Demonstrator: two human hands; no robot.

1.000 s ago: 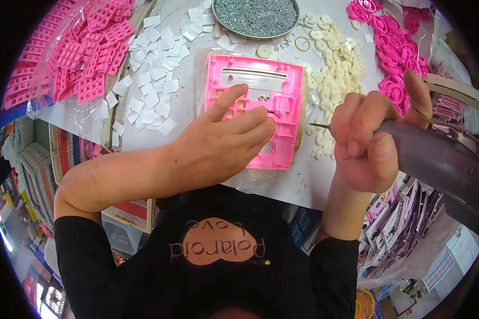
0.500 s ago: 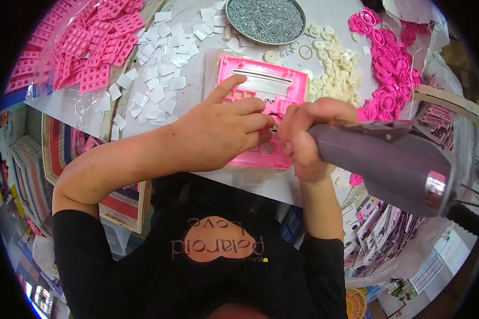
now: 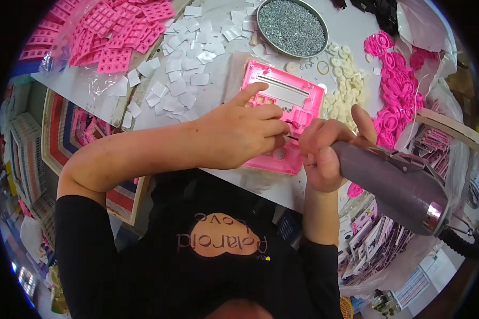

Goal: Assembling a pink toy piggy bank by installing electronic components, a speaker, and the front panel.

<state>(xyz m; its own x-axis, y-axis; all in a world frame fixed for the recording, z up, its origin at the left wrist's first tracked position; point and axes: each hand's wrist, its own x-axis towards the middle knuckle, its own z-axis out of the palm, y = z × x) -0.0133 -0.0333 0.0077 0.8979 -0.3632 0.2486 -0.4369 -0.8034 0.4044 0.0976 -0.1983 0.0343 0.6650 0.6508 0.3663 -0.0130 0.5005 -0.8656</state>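
A pink plastic casing [image 3: 315, 101] lies tilted on the white table, its inner side with a long slot and small fittings facing up. My left hand [image 3: 237, 130] rests on it, index finger stretched toward the slot and the other fingers curled by the bit. The thumb is hidden. My right hand [image 3: 324, 151] is closed round the front of a dark grey electric screwdriver [image 3: 391, 183], with the thumb raised. Its thin bit [image 3: 292, 137] points left, over the casing, close to my left fingertips. Whether a screw sits at its tip cannot be made out.
A round metal tray [image 3: 302, 56] of screws stands beyond the casing. Cream plastic wheels [image 3: 348, 80] and pink ring parts [image 3: 396, 93] lie at right, white paper squares [image 3: 189, 80] and pink grid pieces [image 3: 114, 24] at left. A bag of printed panels [image 3: 367, 242] sits near right.
The view has shifted, so the table scene sits further right. My right thumb has lifted off the screwdriver, and the bit now shows between my hands. My left hand stays on the casing.
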